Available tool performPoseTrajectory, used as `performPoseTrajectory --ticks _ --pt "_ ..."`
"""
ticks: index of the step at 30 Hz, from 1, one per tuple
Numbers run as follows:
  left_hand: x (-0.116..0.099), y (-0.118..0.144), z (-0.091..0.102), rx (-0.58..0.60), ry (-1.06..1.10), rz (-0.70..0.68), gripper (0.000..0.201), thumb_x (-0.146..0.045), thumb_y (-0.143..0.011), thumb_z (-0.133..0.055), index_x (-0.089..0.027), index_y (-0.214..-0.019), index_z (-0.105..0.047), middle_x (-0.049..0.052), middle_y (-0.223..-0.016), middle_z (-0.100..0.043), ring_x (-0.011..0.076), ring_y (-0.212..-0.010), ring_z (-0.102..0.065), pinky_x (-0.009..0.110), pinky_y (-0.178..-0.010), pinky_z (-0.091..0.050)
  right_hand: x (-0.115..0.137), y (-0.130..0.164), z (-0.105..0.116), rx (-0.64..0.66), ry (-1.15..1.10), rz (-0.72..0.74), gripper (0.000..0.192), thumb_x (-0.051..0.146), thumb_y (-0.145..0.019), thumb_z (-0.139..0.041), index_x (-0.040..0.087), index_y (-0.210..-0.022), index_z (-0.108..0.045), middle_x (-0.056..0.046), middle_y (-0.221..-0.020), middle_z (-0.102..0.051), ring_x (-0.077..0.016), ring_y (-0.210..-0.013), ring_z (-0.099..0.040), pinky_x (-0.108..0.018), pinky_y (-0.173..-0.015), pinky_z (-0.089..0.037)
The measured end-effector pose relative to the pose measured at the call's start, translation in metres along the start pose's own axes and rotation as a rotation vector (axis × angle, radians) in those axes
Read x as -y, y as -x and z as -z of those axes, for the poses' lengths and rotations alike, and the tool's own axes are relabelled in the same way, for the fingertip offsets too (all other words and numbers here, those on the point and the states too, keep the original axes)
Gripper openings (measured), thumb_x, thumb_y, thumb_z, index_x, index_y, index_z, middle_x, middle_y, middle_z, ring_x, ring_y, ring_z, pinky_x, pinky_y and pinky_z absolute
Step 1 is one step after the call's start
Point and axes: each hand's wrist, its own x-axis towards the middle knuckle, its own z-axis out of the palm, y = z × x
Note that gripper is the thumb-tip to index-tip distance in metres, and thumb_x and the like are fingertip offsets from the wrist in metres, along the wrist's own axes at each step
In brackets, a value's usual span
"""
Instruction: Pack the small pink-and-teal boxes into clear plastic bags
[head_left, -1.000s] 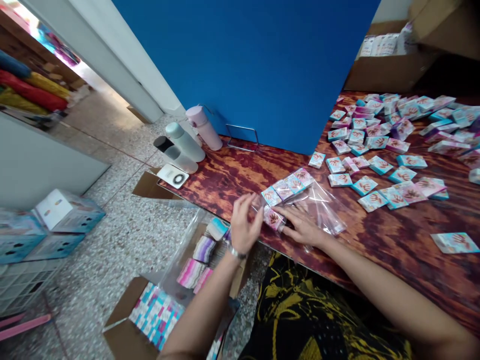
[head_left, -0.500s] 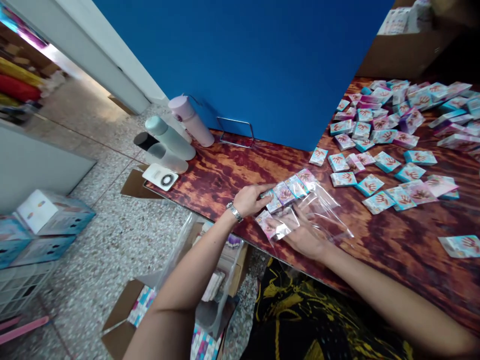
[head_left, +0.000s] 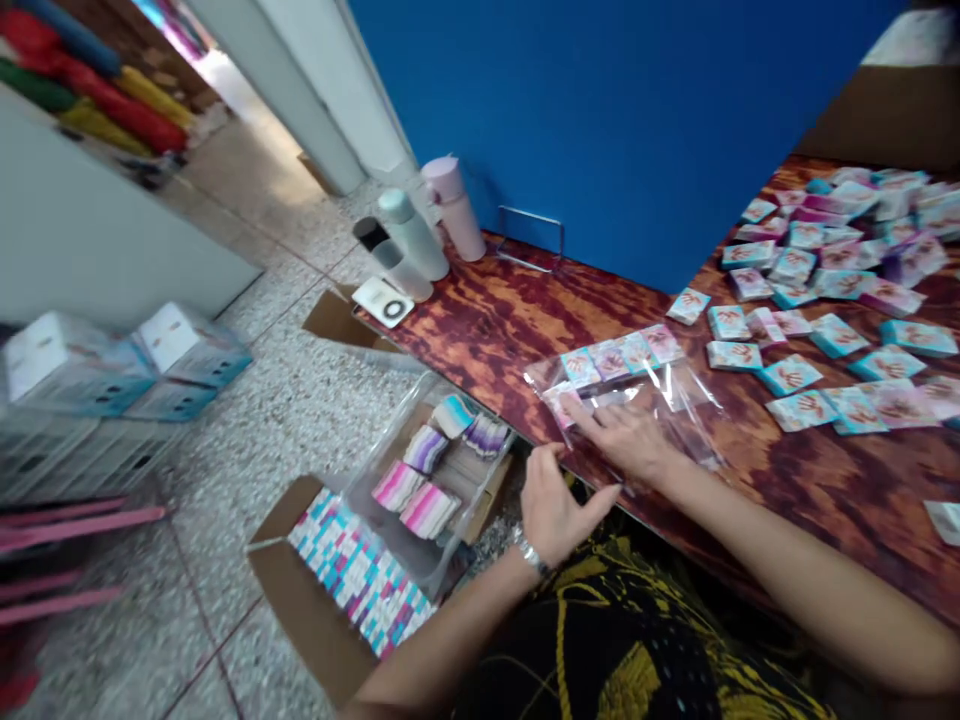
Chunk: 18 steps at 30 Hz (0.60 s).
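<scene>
My right hand (head_left: 626, 435) lies flat on a clear plastic bag (head_left: 679, 400) at the near edge of the wooden table (head_left: 495, 320), pressing it down. A row of small pink and teal boxes (head_left: 622, 355) sits inside a clear bag just beyond my fingers. My left hand (head_left: 555, 505) hovers below the table edge with fingers loosely apart and nothing in it, a watch on its wrist. It is near a clear bin (head_left: 439, 480) holding striped pink and purple packs.
Many small teal and pink boxes (head_left: 817, 300) are scattered over the right of the table. Bottles (head_left: 420, 235) and a white device (head_left: 382, 300) stand at the far left corner by a blue panel (head_left: 615, 130). A cardboard box (head_left: 330, 590) of packs sits on the floor.
My left hand has left the row of boxes and dropped below the table edge. My right hand stays on the plastic bag. The view has swung left and down.
</scene>
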Motion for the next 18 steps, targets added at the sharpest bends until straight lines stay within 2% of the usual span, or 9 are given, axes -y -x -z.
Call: performPoseTrajectory --ticks 3,7,12,18 --pt "0.004 -0.006 -0.019 0.008 -0.007 0.073 0.048 -0.045 -0.074 -0.068 -0.018 -0.109 -0.048 0.007 -0.099 -0.063 0.0223 -0.095 -0.061 0.036 -0.084 -0.051 0.001 -0.003 0.001 -0.049 0.088 0.05 0.064 0.008 -0.087 -0.043 0.016 -0.148 -0.027 -0.005 -0.075 -0.062 -0.0191 -0.068 -0.057 -0.029 -0.057 -0.035" --pt "0.011 -0.023 -0.017 0.128 -0.115 0.085 0.017 -0.029 -0.086 -0.05 -0.022 -0.102 -0.053 0.001 -0.082 -0.068 0.0195 -0.079 -0.066 0.032 -0.074 -0.052 0.003 -0.004 0.0 -0.083 0.141 0.049 0.059 0.007 -0.087 -0.043 0.014 -0.144 -0.036 -0.004 -0.069 -0.06 -0.017 -0.06 -0.056 -0.028 -0.051 -0.03" --pt "0.014 -0.018 -0.016 0.2 -0.135 0.009 0.016 -0.027 -0.088 -0.046 -0.024 -0.101 -0.053 0.002 -0.084 -0.07 0.0184 -0.081 -0.067 0.029 -0.074 -0.052 0.009 -0.012 -0.003 -0.022 0.128 -0.024 0.06 0.007 -0.086 -0.043 0.014 -0.145 -0.037 -0.005 -0.062 -0.059 -0.018 -0.056 -0.058 -0.028 -0.05 -0.032" --pt "0.018 -0.016 -0.016 0.194 -0.081 0.003 0.015 -0.027 -0.087 -0.046 -0.024 -0.1 -0.053 0.0 -0.079 -0.069 0.0188 -0.078 -0.067 0.029 -0.071 -0.051 0.012 -0.025 -0.01 0.127 0.001 -0.158 0.064 0.015 -0.09 -0.04 0.014 -0.151 -0.021 -0.008 -0.065 -0.063 -0.0225 -0.054 -0.06 -0.03 -0.05 -0.038"
